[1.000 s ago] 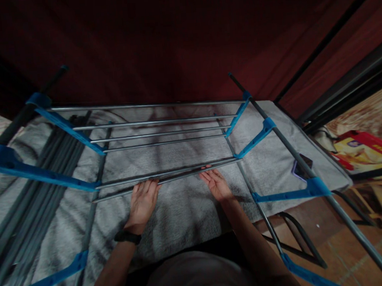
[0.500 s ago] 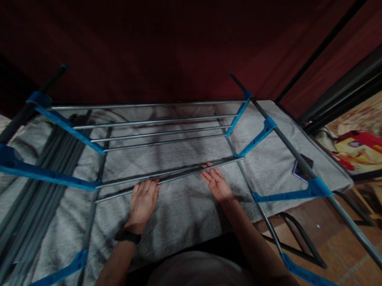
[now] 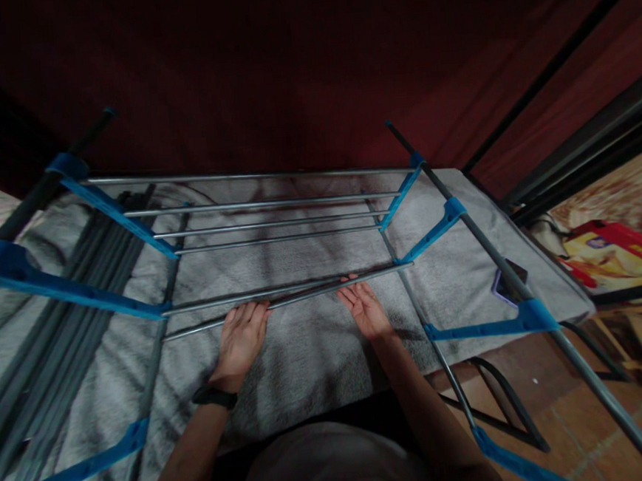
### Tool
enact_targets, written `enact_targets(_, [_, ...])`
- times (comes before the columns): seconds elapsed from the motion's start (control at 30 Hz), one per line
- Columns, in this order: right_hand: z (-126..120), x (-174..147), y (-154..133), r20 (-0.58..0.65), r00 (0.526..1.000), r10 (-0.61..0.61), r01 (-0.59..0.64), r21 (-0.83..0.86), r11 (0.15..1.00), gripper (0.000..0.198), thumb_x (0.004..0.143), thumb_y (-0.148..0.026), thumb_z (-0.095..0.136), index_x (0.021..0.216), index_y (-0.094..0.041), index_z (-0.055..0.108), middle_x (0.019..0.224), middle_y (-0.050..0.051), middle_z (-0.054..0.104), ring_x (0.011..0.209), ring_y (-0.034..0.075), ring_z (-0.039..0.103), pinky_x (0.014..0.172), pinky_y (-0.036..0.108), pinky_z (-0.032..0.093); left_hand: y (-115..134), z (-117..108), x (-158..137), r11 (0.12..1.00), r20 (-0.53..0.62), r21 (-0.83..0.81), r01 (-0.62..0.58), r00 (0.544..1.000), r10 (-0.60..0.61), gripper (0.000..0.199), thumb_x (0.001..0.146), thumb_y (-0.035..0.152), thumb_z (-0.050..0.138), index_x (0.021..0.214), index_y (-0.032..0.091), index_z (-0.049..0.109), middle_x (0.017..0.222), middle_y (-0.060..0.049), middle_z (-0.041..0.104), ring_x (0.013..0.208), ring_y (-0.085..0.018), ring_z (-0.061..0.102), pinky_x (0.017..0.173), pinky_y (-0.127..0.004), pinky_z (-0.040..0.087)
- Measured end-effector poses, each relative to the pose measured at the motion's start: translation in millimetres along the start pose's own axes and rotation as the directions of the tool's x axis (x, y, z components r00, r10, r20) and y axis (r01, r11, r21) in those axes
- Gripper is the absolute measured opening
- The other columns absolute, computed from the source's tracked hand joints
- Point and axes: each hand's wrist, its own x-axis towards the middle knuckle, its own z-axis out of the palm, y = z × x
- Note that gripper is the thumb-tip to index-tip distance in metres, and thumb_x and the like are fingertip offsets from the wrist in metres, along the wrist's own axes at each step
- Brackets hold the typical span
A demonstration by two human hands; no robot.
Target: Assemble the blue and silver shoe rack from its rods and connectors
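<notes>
While both hands reach forward under the rack, the left hand [image 3: 241, 341] and right hand [image 3: 365, 310] each lie palm-up with fingers extended, fingertips touching a loose grey rod [image 3: 281, 301]. Rod runs slightly tilted, its right end at a blue bracket [image 3: 430, 235], its left end free, just below a fitted rod [image 3: 247, 294]. Grey blanket [image 3: 308, 360] beneath. Spare rods [image 3: 41, 351] lie at left. Phone [image 3: 507, 281] rests at right.

Fingertips of both hands [image 3: 240, 341] hide behind the rod [image 3: 286, 300].
</notes>
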Motion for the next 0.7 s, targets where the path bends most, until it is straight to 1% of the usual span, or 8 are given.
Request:
enact_targets(0.17, [-1.7,1.1,1.1,-0.003,1.0,0.006,-0.006,-0.002,1.0,0.021,0.086,-0.031,0.074,0.106,-0.03,0.072,0.109,0.0,0.077,0.106,0.015,0.07,0.108,0.039,0.052,0.6,2.6,-1.2,1.0,0.027,-0.004,0.006,1.0,-0.006,0.034,0.103,0.033,0.037,0.113,0.017,0.066,0.096,-0.009,0.07,0.092,-0.026,0.062,0.088,-0.041,0.043])
enact_targets(0.33, [-2.4,0.6,1.9,-0.016,1.0,-0.006,0.006,-0.009,1.0,0.017,0.085,-0.029,0.075,0.101,-0.029,0.073,0.104,-0.001,0.078,0.102,0.014,0.071,0.106,0.037,0.053,2.8,-0.2,-2.5,0.999,0.024,-0.047,0.01,1.0,-0.009,0.034,0.102,0.038,0.041,0.119,0.018,0.063,0.104,-0.009,0.071,0.099,-0.026,0.063,0.091,-0.042,0.043])
enact_targets(0.5, [-0.9,-0.2,1.1,-0.029,1.0,0.003,-0.004,-0.025,1.0,0.016,0.085,-0.029,0.075,0.101,-0.029,0.073,0.104,0.0,0.078,0.107,0.015,0.071,0.106,0.038,0.053,1.6,-0.7,-4.8,0.998,0.025,-0.044,0.041,0.999,-0.04,0.033,0.102,0.032,0.038,0.118,0.019,0.064,0.099,-0.009,0.07,0.096,-0.025,0.062,0.09,-0.041,0.043])
enact_targets(0.6, [-0.5,-0.6,0.5,-0.031,0.999,0.012,-0.012,-0.025,1.0,0.018,0.083,-0.028,0.076,0.101,-0.028,0.072,0.105,0.001,0.077,0.109,0.015,0.07,0.106,0.036,0.053,0.4,-0.5,-5.8,0.998,0.019,-0.052,0.042,0.999,-0.041,0.032,0.102,0.03,0.038,0.117,0.02,0.064,0.107,-0.01,0.07,0.1,-0.026,0.061,0.093,-0.042,0.043])
enact_targets(0.7, [-0.7,-0.7,0.2,-0.041,0.999,0.019,-0.02,-0.019,1.0,0.02,0.082,-0.027,0.077,0.102,-0.029,0.072,0.107,0.0,0.077,0.111,0.016,0.07,0.108,0.038,0.051,-0.3,-0.9,-5.3,0.998,0.021,-0.059,0.035,0.999,-0.034,0.032,0.102,0.03,0.039,0.119,0.021,0.065,0.114,-0.01,0.069,0.104,-0.025,0.061,0.096,-0.042,0.043])
